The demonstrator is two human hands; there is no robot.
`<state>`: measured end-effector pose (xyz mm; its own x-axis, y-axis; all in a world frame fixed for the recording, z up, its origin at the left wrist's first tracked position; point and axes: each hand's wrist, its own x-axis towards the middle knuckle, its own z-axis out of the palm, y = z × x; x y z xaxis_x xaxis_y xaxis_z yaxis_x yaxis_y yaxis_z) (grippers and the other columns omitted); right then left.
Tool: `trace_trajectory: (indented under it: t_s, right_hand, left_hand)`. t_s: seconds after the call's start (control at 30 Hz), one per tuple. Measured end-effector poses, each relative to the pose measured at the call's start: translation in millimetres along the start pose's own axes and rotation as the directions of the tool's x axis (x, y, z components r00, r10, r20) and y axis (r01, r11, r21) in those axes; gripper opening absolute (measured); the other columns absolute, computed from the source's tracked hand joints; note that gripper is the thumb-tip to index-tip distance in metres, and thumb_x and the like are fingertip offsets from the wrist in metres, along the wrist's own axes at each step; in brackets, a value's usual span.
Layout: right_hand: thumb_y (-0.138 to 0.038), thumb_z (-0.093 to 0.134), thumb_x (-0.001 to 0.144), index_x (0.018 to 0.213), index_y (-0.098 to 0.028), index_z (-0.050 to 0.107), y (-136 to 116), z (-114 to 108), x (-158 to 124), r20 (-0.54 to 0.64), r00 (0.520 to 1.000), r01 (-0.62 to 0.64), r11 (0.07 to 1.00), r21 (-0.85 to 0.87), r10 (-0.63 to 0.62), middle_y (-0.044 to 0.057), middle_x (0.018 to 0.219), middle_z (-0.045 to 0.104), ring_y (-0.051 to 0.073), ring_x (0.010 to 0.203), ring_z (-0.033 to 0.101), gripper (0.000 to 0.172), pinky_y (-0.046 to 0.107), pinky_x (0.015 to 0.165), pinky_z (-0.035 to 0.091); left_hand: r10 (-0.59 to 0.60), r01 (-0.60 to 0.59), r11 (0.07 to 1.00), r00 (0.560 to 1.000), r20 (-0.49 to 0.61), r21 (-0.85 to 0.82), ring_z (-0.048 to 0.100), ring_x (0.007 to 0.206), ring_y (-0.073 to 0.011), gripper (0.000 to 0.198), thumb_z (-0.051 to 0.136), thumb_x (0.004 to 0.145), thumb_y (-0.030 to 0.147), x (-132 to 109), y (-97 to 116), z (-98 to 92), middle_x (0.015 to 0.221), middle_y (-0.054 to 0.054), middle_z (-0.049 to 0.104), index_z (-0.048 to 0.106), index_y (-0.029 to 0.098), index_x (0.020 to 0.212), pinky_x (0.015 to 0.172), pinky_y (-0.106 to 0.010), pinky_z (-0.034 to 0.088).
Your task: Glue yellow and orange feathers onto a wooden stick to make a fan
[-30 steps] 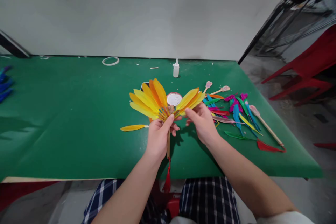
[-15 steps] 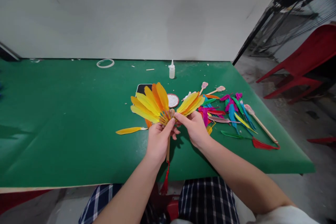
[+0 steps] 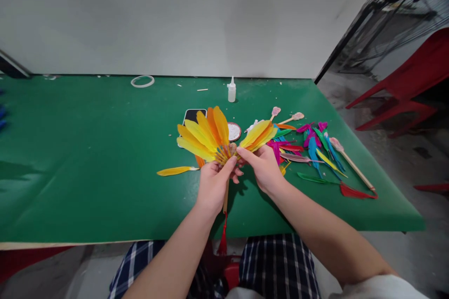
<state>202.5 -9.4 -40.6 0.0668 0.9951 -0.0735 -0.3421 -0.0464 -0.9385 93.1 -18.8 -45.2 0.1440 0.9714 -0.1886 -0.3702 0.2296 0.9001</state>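
Feather fan, yellow-orange, gapped mid-frame, red tassel; left hand grips its handle, right hand pinches right feathers.

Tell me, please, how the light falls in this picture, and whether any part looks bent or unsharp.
Head view: soft even light, no hard glare on the green table; the left hand, right hand and feather fan cast a dim shadow just beneath; the centre is sharp, the wide lens stretches the forearms.

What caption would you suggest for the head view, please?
The left hand and right hand hold a yellow-orange feather fan above a green table beside loose coloured feathers.
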Motion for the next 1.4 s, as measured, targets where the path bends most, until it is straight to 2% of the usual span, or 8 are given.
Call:
trace_trajectory:
  t_s: [0.2, 0.63, 0.97, 1.17, 1.4]
  right_hand:
    - [-0.035, 0.069, 0.064, 0.07, -0.013, 0.058, -1.8, 0.2, -0.5, 0.013, 1.0, -0.023, 1.0, 0.009, 0.023, 0.0, 0.058, 0.058, 0.009, 0.047, 0.051, 0.025, 0.021, 0.04, 0.042]
    - [-0.032, 0.069, 0.065, 0.075, -0.015, 0.058, -2.3, 1.0, -1.7, 0.042, 0.999, 0.001, 0.999, 0.038, -0.003, -0.002, 0.061, 0.059, 0.008, 0.047, 0.052, 0.022, 0.021, 0.04, 0.044]
    - [-0.033, 0.07, 0.063, 0.072, -0.015, 0.058, -3.3, 0.7, -1.5, 0.023, 1.0, -0.019, 1.0, 0.013, 0.019, -0.001, 0.061, 0.06, 0.008, 0.047, 0.052, 0.023, 0.022, 0.043, 0.045]
    - [-0.034, 0.069, 0.064, 0.068, -0.016, 0.059, -1.4, 1.5, -2.0, 0.055, 0.998, -0.002, 1.0, 0.012, 0.001, -0.001, 0.059, 0.059, 0.008, 0.046, 0.051, 0.021, 0.022, 0.041, 0.044]
    - [-0.034, 0.069, 0.064, 0.064, -0.015, 0.058, -3.8, 3.4, -2.3, 0.073, 0.996, -0.043, 0.999, 0.028, 0.041, -0.002, 0.051, 0.055, 0.008, 0.041, 0.048, 0.022, 0.022, 0.038, 0.043]
  left_hand:
    - [-0.005, 0.005, 1.0, 1.0, 0.007, 0.027, 0.055, 0.053, -0.0082, 0.021, 0.066, 0.069, 0.028, -0.9, 1.6, 0.6, 0.066, -0.002, 0.063, 0.064, 0.011, 0.081, 0.044, -0.017, 0.044]
    - [0.009, -0.009, 1.0, 1.0, 0.011, 0.027, 0.054, 0.05, -0.0065, 0.017, 0.065, 0.071, 0.026, -1.5, 1.0, -0.8, 0.059, 0.0, 0.062, 0.066, 0.012, 0.079, 0.046, -0.016, 0.045]
    - [-0.015, 0.015, 1.0, 1.0, -0.021, 0.007, 0.058, 0.053, -0.0083, 0.023, 0.065, 0.07, 0.029, -1.7, 2.5, 0.9, 0.072, -0.004, 0.067, 0.065, 0.011, 0.085, 0.045, -0.018, 0.045]
    - [0.022, -0.022, 1.0, 0.999, -0.044, 0.001, 0.057, 0.053, -0.0083, 0.018, 0.065, 0.07, 0.027, -1.9, 1.5, 1.7, 0.063, -0.001, 0.064, 0.065, 0.011, 0.077, 0.047, -0.018, 0.046]
    - [0.032, -0.032, 0.999, 0.998, -0.046, -0.016, 0.057, 0.053, -0.0087, 0.02, 0.064, 0.071, 0.026, -2.1, 0.9, 0.8, 0.064, -0.001, 0.064, 0.064, 0.011, 0.083, 0.048, -0.018, 0.045]
